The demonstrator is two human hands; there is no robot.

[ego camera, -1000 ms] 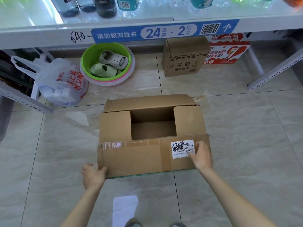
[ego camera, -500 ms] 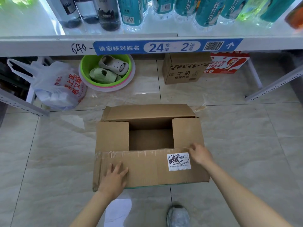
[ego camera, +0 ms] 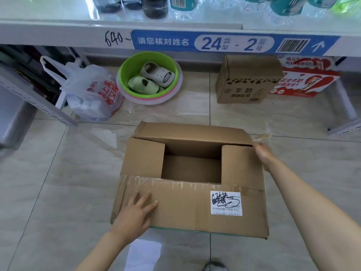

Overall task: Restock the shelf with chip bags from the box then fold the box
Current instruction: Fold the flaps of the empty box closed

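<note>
Two bare hands work on one cardboard box [ego camera: 195,210] that stands on the tiled floor [ego camera: 48,182] in front of a white shelf [ego camera: 58,34].

Left zone: a white plastic bag [ego camera: 91,94] with red print lies under the shelf; its characters cannot be read. Just right of it, a green basin [ego camera: 127,69] nested in pink and white basins holds two pale slippers [ego camera: 148,79]. The shelf edge above carries the handwritten figures "640" and a blue label strip [ego camera: 232,43] reading "24" and "2", with a barcode and an upward arrow. Bottles [ego camera: 156,6] stand on the shelf.

Centre zone: the box has its two side flaps folded inward and its far flap raised; the visible interior shows no contents. The left hand [ego camera: 136,214] lies flat, fingers straight and spread, on the near flap, gripping nothing. A white shipping label [ego camera: 226,202] with black scribble and a barcode sits on the same flap.

Right zone: the right hand [ego camera: 263,155] touches the box's far right corner; whether its fingers grip the flap cannot be told. Behind, a small brown carton [ego camera: 248,81] printed "牛奶" stands touching a red and white carton [ego camera: 306,79].
</note>
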